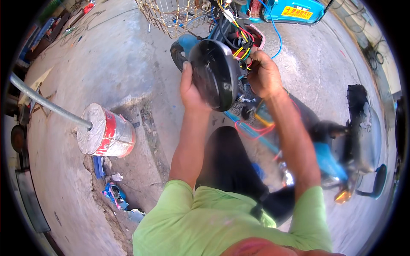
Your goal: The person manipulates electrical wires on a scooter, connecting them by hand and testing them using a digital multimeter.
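Observation:
My left hand (192, 89) grips the near left side of a glossy black oval instrument panel (215, 77), thumb up along its edge. The panel is tilted on its side, with its smooth dark cover towards the left. Behind it, a bundle of red, yellow, green and black wires (243, 45) comes out of the scooter front. My right hand (265, 74) is at the right of this bundle, its fingers bent and pinched together by the wires. The exact wire between those fingertips is too small to make out.
A rusty wire basket (179, 19) and a blue case (294, 12) are beyond the panel. A cement-filled bucket (113, 132) with a metal pole (51, 102) stands left. Below my right forearm lie a yellow-edged meter (264, 114) and red leads; blue scooter parts (329, 164) are at right.

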`<state>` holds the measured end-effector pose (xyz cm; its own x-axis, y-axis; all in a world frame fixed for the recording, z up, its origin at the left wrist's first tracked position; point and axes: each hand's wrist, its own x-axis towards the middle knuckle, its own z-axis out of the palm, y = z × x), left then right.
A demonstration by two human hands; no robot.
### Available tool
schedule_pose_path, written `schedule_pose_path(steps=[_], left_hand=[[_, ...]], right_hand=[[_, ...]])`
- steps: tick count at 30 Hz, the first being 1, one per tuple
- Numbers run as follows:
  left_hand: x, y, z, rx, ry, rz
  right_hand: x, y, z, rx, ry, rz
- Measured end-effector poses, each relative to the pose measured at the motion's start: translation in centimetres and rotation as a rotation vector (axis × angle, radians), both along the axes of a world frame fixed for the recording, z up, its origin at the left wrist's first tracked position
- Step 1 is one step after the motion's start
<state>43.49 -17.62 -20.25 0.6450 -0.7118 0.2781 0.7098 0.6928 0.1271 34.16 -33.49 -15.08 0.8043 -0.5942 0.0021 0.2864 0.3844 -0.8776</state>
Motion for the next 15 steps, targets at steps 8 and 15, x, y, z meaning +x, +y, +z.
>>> schedule_pose_path(steps=[8, 15], left_hand=[[0.0, 0.1, 1.6, 0.243, 0.032, 0.192], [0.7, -0.4, -0.1, 0.134, 0.125, 0.077]], right_hand=[[0.2, -0.2, -0.1, 0.034, 0.083, -0.072], [-0.3, 0.4, 0.3, 0.086, -0.147, 0.044]])
